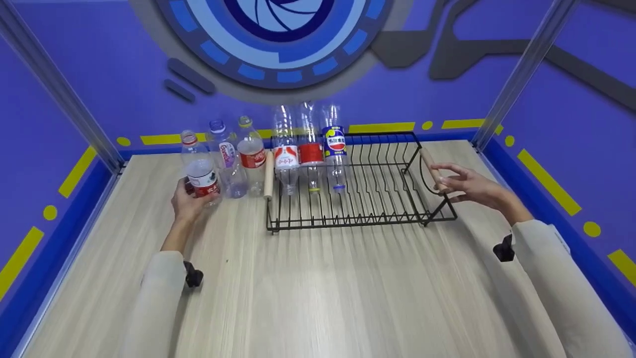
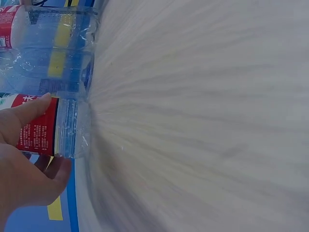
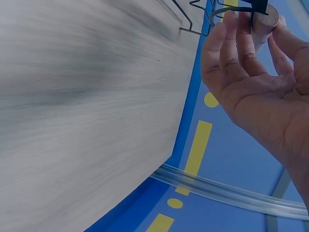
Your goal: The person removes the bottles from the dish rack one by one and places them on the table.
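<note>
My left hand [image 1: 190, 203] grips a clear plastic bottle [image 1: 198, 169] low down, round its red-and-white label; it stands upright on the table. In the left wrist view the thumb lies across the label of this bottle [image 2: 38, 125]. Just right of it stand a bottle with a purple-and-white label [image 1: 227, 155] and a red-labelled bottle [image 1: 252, 158]. My right hand [image 1: 469, 186] holds the right wooden handle [image 1: 431, 169] of a black wire rack [image 1: 348, 225] between thumb and fingers. The right wrist view shows the fingers around the end of this handle [image 3: 264, 21].
Three bottles sit neck-down at the rack's left end: one with a white-and-red label [image 1: 286, 157], one with a red label [image 1: 311, 153], one with a blue label [image 1: 335, 141]. Beside them is the left wooden handle [image 1: 269, 174]. Blue walls [image 1: 114, 74] enclose the wooden table [image 1: 318, 288].
</note>
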Motion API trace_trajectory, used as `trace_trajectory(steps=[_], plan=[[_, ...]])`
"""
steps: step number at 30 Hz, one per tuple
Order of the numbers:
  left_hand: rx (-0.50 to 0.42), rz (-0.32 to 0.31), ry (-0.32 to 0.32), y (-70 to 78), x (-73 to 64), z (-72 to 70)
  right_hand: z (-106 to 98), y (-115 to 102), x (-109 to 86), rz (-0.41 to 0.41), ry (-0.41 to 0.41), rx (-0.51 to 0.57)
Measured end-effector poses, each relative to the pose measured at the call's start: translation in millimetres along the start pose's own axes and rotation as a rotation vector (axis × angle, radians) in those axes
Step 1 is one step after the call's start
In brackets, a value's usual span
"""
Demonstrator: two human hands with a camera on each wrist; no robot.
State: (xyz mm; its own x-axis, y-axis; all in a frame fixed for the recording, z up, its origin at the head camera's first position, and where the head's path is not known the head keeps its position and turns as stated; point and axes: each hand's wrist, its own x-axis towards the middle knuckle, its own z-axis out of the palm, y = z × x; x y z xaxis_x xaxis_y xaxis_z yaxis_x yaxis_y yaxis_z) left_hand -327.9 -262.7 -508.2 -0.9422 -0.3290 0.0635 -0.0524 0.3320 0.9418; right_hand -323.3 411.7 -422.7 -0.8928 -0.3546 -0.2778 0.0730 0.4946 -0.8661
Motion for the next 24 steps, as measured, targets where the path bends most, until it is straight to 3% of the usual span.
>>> trace_trajectory(steps=[14,24], plan=[[-0.007,-0.016,-0.072,-0.1,-0.5,-0.7,2,0,-1.7,-0.011,-0.004,0.013],[0.018,0.007,-0.092,3.2,-9.0,-19.3,4,-2,-4.5,-0.019,0.013,-0.019]])
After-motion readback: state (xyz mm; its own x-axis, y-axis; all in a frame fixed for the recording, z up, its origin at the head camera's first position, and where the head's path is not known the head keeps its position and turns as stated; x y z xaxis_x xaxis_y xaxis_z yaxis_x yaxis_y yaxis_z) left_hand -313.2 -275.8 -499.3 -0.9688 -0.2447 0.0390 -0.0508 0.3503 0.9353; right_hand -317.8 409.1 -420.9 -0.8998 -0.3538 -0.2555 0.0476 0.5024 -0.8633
